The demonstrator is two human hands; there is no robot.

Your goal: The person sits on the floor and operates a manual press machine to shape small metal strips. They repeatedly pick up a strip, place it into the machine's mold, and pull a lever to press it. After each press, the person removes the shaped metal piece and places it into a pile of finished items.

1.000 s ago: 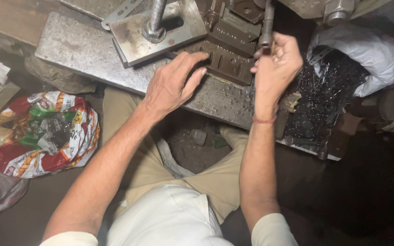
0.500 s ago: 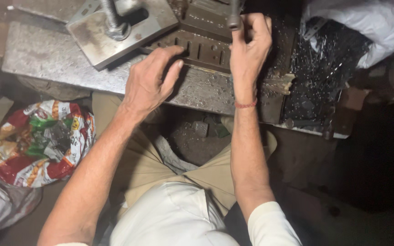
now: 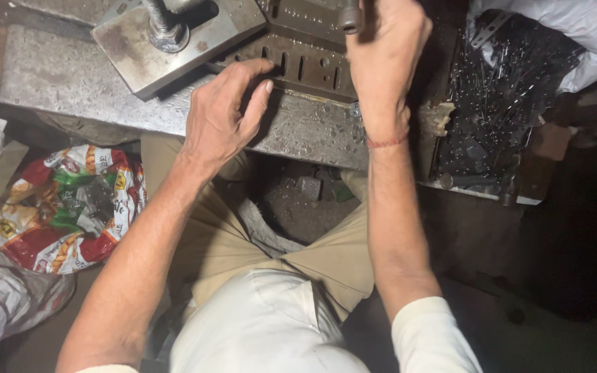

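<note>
My left hand (image 3: 226,110) rests on the front edge of a grey steel press bed (image 3: 70,90), fingers curled against a dark slotted metal block (image 3: 305,62). It holds nothing that I can see. My right hand (image 3: 385,48) is closed around a dark metal lever handle (image 3: 349,15) at the top of the view. A red thread circles that wrist. A steel clamp plate (image 3: 133,52) with a threaded bolt (image 3: 164,27) lies on the bed to the left of the block.
A tray (image 3: 481,190) heaped with several small dark metal pieces sits at the right, under a white sack (image 3: 575,27). A colourful plastic bag (image 3: 70,207) holding metal parts lies on the floor at left. My legs straddle a dirty gap under the bed.
The view has shifted, so the press bed sits higher in frame. My left hand slid toward the slotted block's edge. My right hand stays closed on the handle.
</note>
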